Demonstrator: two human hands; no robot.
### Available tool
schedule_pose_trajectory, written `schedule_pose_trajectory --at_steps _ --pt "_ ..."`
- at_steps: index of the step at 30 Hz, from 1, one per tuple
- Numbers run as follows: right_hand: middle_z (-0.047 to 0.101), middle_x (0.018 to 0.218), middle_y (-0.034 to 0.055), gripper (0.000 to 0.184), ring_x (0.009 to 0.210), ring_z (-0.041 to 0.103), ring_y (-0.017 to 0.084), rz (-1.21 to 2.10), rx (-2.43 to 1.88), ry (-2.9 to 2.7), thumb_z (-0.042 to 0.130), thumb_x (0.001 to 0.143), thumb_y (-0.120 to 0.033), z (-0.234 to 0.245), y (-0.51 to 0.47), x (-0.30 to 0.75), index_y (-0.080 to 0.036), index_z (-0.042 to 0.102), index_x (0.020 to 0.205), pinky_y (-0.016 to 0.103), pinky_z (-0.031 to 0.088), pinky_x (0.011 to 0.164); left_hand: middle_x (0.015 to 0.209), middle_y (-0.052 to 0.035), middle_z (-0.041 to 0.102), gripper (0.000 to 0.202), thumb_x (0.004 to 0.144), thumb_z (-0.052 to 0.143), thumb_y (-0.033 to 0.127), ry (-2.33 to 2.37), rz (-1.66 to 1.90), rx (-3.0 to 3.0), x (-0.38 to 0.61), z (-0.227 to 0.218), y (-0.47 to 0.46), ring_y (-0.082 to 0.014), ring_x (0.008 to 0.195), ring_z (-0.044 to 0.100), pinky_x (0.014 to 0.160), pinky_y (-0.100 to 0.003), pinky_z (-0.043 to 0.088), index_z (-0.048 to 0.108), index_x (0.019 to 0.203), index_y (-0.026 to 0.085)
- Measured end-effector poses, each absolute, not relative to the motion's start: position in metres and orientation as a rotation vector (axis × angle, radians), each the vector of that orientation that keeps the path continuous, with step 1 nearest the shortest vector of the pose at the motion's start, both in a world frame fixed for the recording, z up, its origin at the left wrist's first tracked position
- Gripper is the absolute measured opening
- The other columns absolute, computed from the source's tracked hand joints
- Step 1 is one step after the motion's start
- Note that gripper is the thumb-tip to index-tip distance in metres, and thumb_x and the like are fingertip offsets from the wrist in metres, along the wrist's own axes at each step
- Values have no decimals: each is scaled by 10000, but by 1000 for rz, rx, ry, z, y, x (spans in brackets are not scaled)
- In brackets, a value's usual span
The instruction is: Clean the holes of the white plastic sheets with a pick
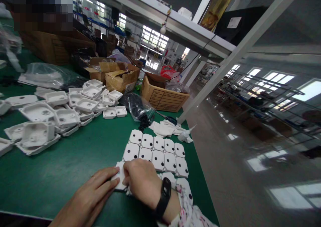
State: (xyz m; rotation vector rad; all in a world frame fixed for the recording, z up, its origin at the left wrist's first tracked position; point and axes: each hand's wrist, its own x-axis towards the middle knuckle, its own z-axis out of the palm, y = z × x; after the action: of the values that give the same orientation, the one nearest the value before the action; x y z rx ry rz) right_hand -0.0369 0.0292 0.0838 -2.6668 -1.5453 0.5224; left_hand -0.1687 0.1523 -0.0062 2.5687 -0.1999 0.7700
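Near the table's front, my left hand (89, 195) rests its outstretched fingers on the left edge of a white plastic housing (121, 176). Over that housing's right side, my right hand (145, 180) has its fingers curled inward with the fingertips pressed down. Whatever those fingers pinch, if anything, is hidden. Beyond my hands lie rows of similar white housings (157, 160), flat sides up, most showing black round dots. My right hand and wrist cover part of the nearest row. A black band (164, 193) circles my right wrist.
A pile of white housings (66, 115), many hollow side up, covers the green table's (87, 156) left. A clear bag of black parts (139, 106), white cloths (167, 128) and a cardboard box (164, 93) stand farther back. A shelf post (225, 73) rises beside the right edge.
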Motion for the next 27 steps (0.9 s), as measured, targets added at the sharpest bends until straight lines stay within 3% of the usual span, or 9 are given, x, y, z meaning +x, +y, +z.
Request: schedule_pose_trajectory --at_steps 4,9,14,18,24,27 --pt "631 699 21 238 711 603 226 625 -2651 -1336 827 633 -329 73 31 -24 -204 636 700 268 365 559 1203 -24 611 314 872 512 234 -169 768 2562 -170 -8 151 -164 1076 595 890 -202 496 567 1178 276" --pt "548 587 -50 197 584 518 119 733 -2453 -1294 799 669 -223 65 24 -14 -186 605 654 208 320 525 1206 -44 599 274 896 468 196 -108 683 2538 -172 -2 145 -172 1102 572 914 -246 495 582 1137 259" --pt "578 770 -44 153 734 530 93 698 -2179 -1467 696 742 -52 64 15 -7 -174 604 741 177 369 665 1206 -45 589 252 907 449 176 -78 604 2519 -172 3 144 -162 1110 557 927 -250 489 590 1105 244" --pt "559 782 -39 149 778 530 108 671 -2003 -1696 709 739 -68 64 17 -4 -186 618 750 180 369 698 1204 -56 584 251 917 430 174 -81 590 2511 -172 2 144 -162 1120 549 931 -255 489 589 1100 237" --pt "552 743 -62 184 708 535 95 631 -1984 -1878 697 715 -48 62 23 -2 -216 626 692 173 338 610 1215 -49 589 249 919 443 182 -100 558 2563 -169 -1 147 -152 1143 540 967 -207 452 566 1127 245" --pt "553 705 -78 207 655 534 82 642 -1995 -1914 743 658 -53 54 31 4 -236 646 664 176 308 535 1132 -1 639 227 912 484 249 -86 585 2505 -165 -1 150 -152 1050 599 893 -196 504 582 1102 325"
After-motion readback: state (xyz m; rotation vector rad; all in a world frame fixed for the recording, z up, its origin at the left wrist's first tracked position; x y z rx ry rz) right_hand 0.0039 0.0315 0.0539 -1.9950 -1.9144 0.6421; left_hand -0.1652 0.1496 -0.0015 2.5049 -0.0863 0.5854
